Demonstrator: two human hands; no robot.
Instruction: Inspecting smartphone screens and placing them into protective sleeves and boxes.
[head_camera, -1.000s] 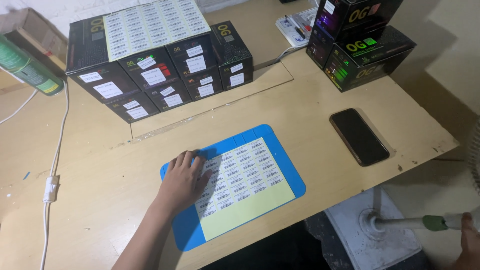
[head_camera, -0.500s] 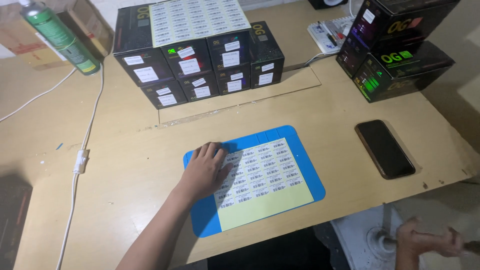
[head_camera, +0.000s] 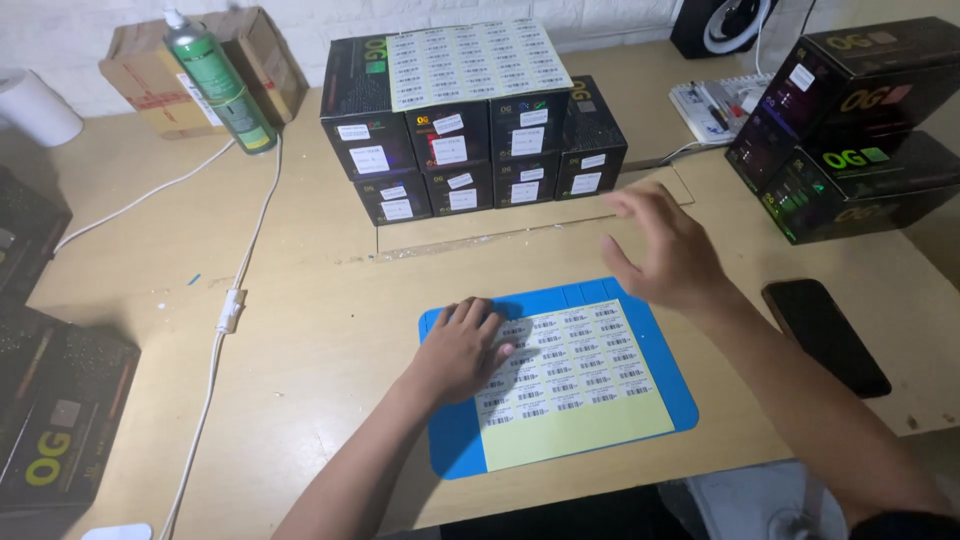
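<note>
My left hand (head_camera: 458, 348) lies flat on the left edge of a yellow-backed sheet of barcode stickers (head_camera: 570, 372), which rests on a blue mat (head_camera: 450, 440). Fingers spread, my right hand (head_camera: 668, 248) hovers empty above the mat's far right corner, blurred by motion. Behind it stands a block of black boxes (head_camera: 470, 165) with white labels on their fronts. A second sticker sheet (head_camera: 472, 62) lies on top of that block.
A black phone (head_camera: 826, 335) lies right of the mat. More black boxes are stacked at the far right (head_camera: 850, 120) and at the left edge (head_camera: 60, 420). A green spray can (head_camera: 220, 85), a cardboard box (head_camera: 150, 80) and a white cable (head_camera: 232, 310) sit at the left.
My right hand has come up from below the table's edge to above the mat's far right corner. The left hand stays on the sticker sheet. The camera has turned left.
</note>
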